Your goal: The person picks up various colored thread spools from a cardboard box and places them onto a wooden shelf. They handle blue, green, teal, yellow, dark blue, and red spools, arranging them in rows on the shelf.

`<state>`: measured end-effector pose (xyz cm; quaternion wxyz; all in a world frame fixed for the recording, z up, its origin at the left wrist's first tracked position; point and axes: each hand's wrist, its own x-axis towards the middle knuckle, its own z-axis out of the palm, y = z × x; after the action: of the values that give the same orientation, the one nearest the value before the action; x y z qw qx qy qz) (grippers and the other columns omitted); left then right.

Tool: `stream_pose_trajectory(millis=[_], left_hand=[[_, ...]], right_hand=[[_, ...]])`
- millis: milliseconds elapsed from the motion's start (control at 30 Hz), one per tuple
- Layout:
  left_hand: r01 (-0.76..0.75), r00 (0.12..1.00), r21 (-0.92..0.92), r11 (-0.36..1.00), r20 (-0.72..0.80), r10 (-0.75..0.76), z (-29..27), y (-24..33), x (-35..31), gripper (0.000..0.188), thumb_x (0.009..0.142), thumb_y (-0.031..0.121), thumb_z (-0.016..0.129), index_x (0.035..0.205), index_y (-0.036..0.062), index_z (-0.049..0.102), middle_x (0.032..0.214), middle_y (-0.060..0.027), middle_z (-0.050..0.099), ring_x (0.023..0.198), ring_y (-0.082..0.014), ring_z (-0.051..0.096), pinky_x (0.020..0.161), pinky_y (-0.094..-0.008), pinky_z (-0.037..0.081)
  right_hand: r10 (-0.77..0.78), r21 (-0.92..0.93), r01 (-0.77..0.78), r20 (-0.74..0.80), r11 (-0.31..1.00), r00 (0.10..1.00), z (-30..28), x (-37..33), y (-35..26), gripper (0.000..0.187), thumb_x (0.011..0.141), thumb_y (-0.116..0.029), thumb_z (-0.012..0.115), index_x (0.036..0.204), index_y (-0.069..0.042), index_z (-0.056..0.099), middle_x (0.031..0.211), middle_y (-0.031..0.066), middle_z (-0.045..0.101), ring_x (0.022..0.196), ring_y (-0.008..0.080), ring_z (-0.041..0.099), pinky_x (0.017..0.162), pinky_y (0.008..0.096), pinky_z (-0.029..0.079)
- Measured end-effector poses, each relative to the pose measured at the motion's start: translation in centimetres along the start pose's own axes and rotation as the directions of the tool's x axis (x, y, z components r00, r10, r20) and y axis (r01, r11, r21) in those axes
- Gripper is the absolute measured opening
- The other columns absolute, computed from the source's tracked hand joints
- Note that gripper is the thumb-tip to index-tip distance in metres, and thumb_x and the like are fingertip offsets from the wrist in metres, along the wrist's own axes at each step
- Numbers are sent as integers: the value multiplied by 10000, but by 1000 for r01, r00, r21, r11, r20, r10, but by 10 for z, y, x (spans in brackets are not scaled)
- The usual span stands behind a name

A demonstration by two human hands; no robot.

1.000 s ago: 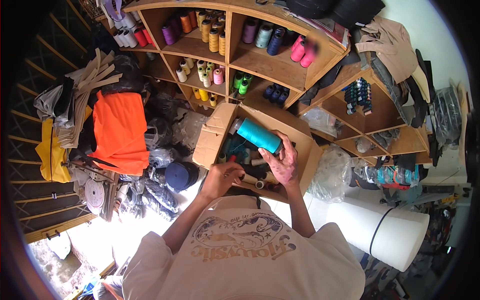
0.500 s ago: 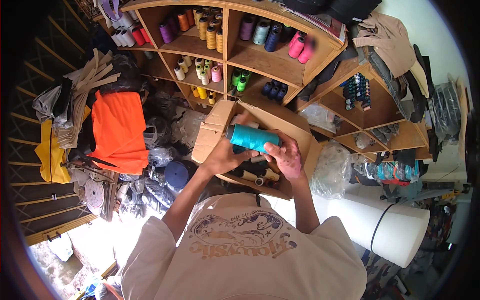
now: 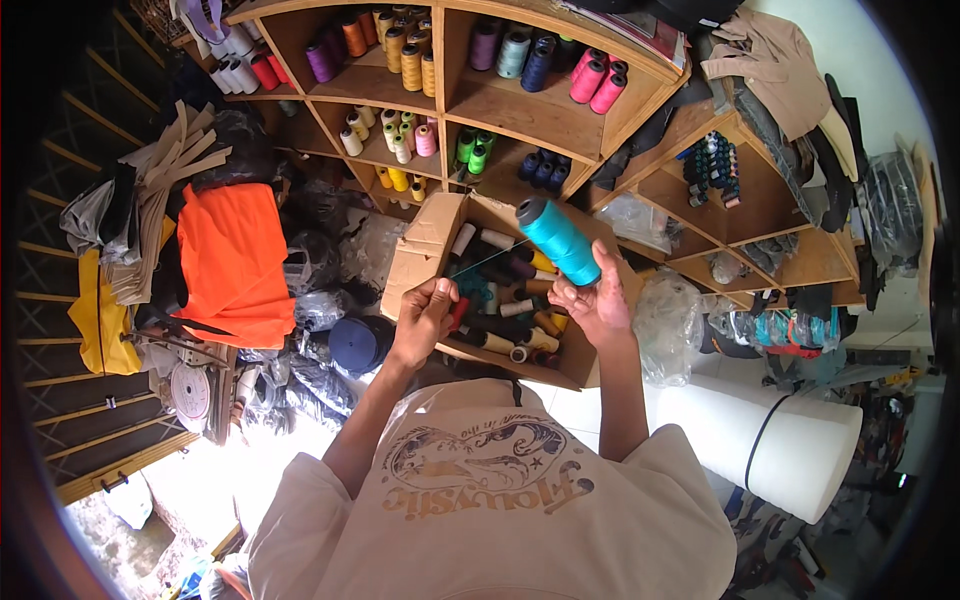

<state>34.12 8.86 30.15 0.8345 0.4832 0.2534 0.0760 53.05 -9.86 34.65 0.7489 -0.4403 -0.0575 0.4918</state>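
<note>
A turquoise thread spool (image 3: 560, 240) is tilted above the box, its dark end up and to the left. My right hand (image 3: 602, 298) grips it around its lower end. From the spool a thin turquoise thread (image 3: 490, 262) runs taut down to my left hand (image 3: 427, 318), whose fingers are pinched on it. Below both hands stands an open cardboard box (image 3: 424, 238). Loose spools lie jumbled inside it, among them cream cones (image 3: 497, 342), a white spool (image 3: 463, 238) and a red one (image 3: 459, 313).
Wooden shelves (image 3: 525, 115) ahead hold upright spools in many colours. Orange fabric (image 3: 235, 265) hangs at the left beside plastic-wrapped bundles. At the right lie a clear plastic bag (image 3: 668, 325) and a large white foam roll (image 3: 760, 445). A navy round bundle (image 3: 358, 343) sits left of the box.
My left hand has let go of the spool and moved left and down, drawing out thread. My right hand has lifted the spool to the right and tipped it more upright.
</note>
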Motion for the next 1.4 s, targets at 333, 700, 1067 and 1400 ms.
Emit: stream_pose_trajectory(millis=[333,700,1067,1400], left_hand=[[-91,990,308,947,131,52,0,14,14,298,1034,237,489,815,50,565,547,71,397,468,-15,356,436,-223,270],[-328,941,447,832,75,330,37,15,-22,254,1015,215,521,868,33,619,644,-19,547,480,-130,443,480,-268,357],[-221,950,483,847,302,76,22,48,-8,237,988,222,567,821,55,590,640,-51,571,542,-132,508,537,-263,404],[-403,876,604,687,39,480,52,10,-13,163,971,157,585,882,19,591,545,-52,501,462,-151,496,454,-307,395]], right_hand=[[129,-570,198,482,797,867,-1,-13,34,550,777,-456,749,1116,-45,614,976,64,648,908,185,621,799,316,499],[-594,-979,163,205,-124,778,18,-1,66,456,898,-467,617,1089,-55,578,929,194,638,734,332,642,695,377,527],[119,-775,239,374,585,920,21,-14,23,446,817,-448,703,1016,-60,614,909,90,601,862,196,590,759,316,470],[-609,-828,343,3,443,793,46,-5,61,375,862,-335,714,1070,-55,576,877,125,635,784,242,625,693,350,503]])
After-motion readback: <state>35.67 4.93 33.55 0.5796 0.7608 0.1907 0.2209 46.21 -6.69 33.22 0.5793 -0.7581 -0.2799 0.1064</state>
